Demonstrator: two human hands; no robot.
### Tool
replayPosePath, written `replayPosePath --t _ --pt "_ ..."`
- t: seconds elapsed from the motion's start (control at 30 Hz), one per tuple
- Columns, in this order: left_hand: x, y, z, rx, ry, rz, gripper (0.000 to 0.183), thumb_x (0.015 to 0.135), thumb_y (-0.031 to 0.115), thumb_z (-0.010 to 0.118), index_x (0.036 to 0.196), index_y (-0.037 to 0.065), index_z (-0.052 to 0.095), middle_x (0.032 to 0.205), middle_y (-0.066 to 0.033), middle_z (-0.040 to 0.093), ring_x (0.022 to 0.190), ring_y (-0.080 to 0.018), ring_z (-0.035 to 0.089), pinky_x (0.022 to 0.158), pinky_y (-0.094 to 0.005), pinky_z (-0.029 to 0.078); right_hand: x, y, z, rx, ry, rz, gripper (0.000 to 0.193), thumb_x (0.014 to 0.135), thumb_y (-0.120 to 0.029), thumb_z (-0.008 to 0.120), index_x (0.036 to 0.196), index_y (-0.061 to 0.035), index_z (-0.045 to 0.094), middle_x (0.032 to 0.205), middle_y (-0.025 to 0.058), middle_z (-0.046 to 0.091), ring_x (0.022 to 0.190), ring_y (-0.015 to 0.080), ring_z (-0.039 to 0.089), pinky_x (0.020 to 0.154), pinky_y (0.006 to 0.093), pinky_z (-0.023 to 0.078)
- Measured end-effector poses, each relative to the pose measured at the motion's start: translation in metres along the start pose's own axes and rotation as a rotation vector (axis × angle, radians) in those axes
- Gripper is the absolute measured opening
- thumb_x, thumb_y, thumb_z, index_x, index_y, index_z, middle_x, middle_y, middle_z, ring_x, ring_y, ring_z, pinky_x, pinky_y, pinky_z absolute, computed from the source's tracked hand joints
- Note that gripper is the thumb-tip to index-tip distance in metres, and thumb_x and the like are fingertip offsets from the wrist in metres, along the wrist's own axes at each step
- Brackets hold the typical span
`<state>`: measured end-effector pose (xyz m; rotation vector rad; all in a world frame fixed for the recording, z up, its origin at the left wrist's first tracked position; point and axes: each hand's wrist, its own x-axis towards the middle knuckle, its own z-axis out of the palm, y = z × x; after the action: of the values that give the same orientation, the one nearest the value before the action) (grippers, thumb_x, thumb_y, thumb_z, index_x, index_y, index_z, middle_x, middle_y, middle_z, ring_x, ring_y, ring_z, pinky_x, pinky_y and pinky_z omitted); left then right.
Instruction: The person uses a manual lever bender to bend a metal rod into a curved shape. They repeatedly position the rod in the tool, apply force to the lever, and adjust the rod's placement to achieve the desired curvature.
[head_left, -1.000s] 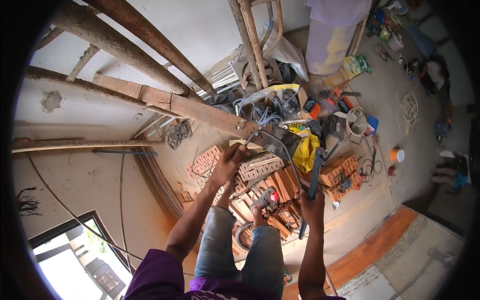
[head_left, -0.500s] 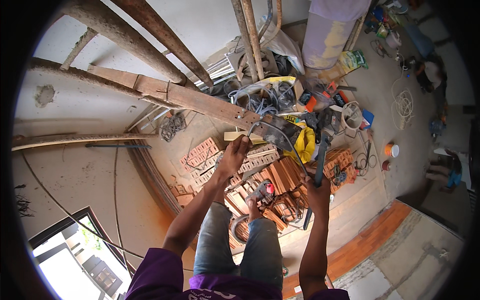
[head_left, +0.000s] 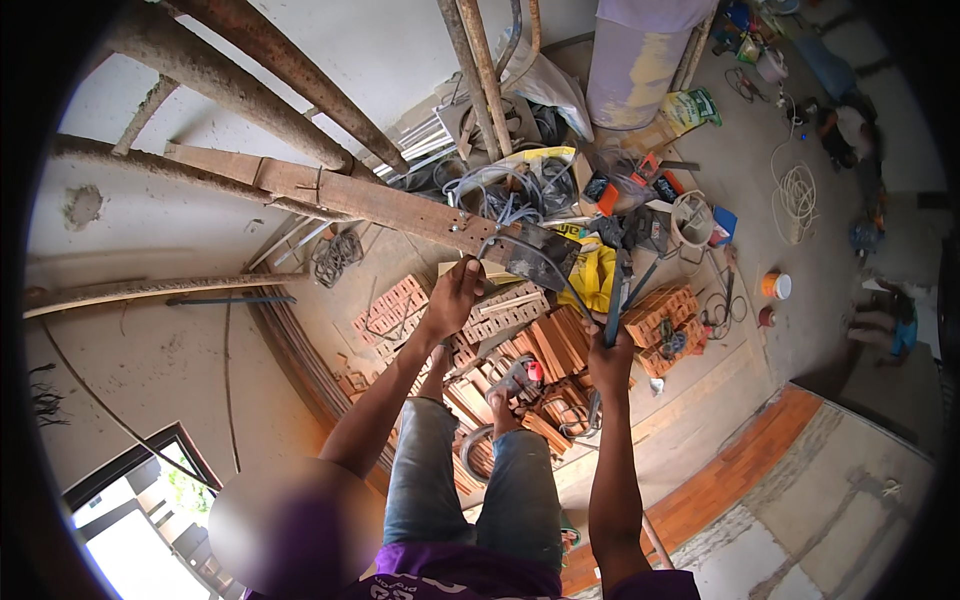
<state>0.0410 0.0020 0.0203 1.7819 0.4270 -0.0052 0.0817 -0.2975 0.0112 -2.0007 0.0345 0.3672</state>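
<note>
Below me, a thin grey metal rod (head_left: 553, 262) bent into an arch spans the end of a brown wooden board (head_left: 400, 210) that has bolts in it. The fingers of my left hand (head_left: 455, 298) close on the rod's left end, beside the bolts. At the rod's other end my right hand (head_left: 610, 358) is wrapped round it, together with a long blue-grey bar-like tool (head_left: 615, 300). That tool sticks up above my fist. A dark plate (head_left: 543, 257) lies on the board's end, under the arch.
Hollow red bricks (head_left: 660, 318) and stacked brown slats (head_left: 560, 340) lie below, around my feet. Rusty poles (head_left: 240, 95) lean at the upper left. Yellow bags (head_left: 597, 278), buckets and coiled cable (head_left: 796, 200) clutter the floor. Another person (head_left: 890, 325) is at the far right.
The whole view has shifted slightly. My right hand and the tool have turned a little, and a second dark arm now shows beside the tool. Both hands keep hold of the rod.
</note>
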Motion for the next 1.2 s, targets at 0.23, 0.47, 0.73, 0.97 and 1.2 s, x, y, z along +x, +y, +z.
replayPosePath --t 0.23,0.47,0.73,0.97,1.2 --pt "-0.004 0.003 0.004 0.114 0.093 0.097 0.042 0.103 0.032 0.034 0.096 -0.005 0.052 0.079 -0.0224 0.066 0.081 -0.0362 0.068 0.07 -0.0404 0.051 0.014 -0.011 -0.003 -0.08 -0.007 -0.157 0.02 0.088 -0.001 0.054 0.106 0.0019 0.062 0.09 0.0139 0.065 0.079 0.0225 0.061 0.074 0.0331 0.047" --pt "-0.009 0.022 -0.006 0.165 -0.007 -0.041 0.046 0.103 0.037 0.031 0.095 -0.002 0.054 0.08 -0.0198 0.064 0.077 -0.0312 0.067 0.071 -0.0403 0.05 0.013 -0.012 -0.014 -0.193 -0.101 -0.193 0.021 0.095 -0.01 0.054 0.111 0.0025 0.062 0.096 0.0114 0.069 0.089 0.0167 0.064 0.081 0.0305 0.048" --pt "-0.018 0.031 -0.015 0.076 -0.059 -0.091 0.044 0.104 0.033 0.034 0.087 -0.002 0.054 0.057 -0.0102 0.05 0.051 -0.0201 0.051 0.052 -0.035 0.041 -0.011 -0.039 -0.017 -0.066 -0.057 -0.112 0.015 0.09 -0.003 0.054 0.102 -0.0008 0.063 0.074 0.0081 0.057 0.061 0.0159 0.05 0.061 0.0311 0.042" --pt "-0.031 0.031 -0.013 -0.338 -0.001 -0.205 0.042 0.103 0.042 0.037 0.081 0.007 0.046 0.056 0.0058 0.031 0.047 -0.0044 0.026 0.043 -0.0232 0.025 -0.026 -0.102 -0.031 -0.101 -0.047 -0.009 0.023 0.093 -0.01 0.058 0.114 -0.0026 0.062 0.097 0.0068 0.065 0.084 0.0147 0.06 0.074 0.0278 0.047" --pt "-0.054 0.075 -0.001 -0.642 -0.014 -0.253 0.041 0.103 0.039 0.038 0.074 0.01 0.041 0.056 0.0057 0.031 0.043 -0.0055 0.026 0.039 -0.0231 0.023 -0.11 -0.086 -0.052 0.36 -0.083 0.479 0.023 0.096 -0.029 0.057 0.093 -0.0062 0.054 0.059 -0.0041 0.042 0.046 0.0042 0.035 0.043 0.0216 0.029"
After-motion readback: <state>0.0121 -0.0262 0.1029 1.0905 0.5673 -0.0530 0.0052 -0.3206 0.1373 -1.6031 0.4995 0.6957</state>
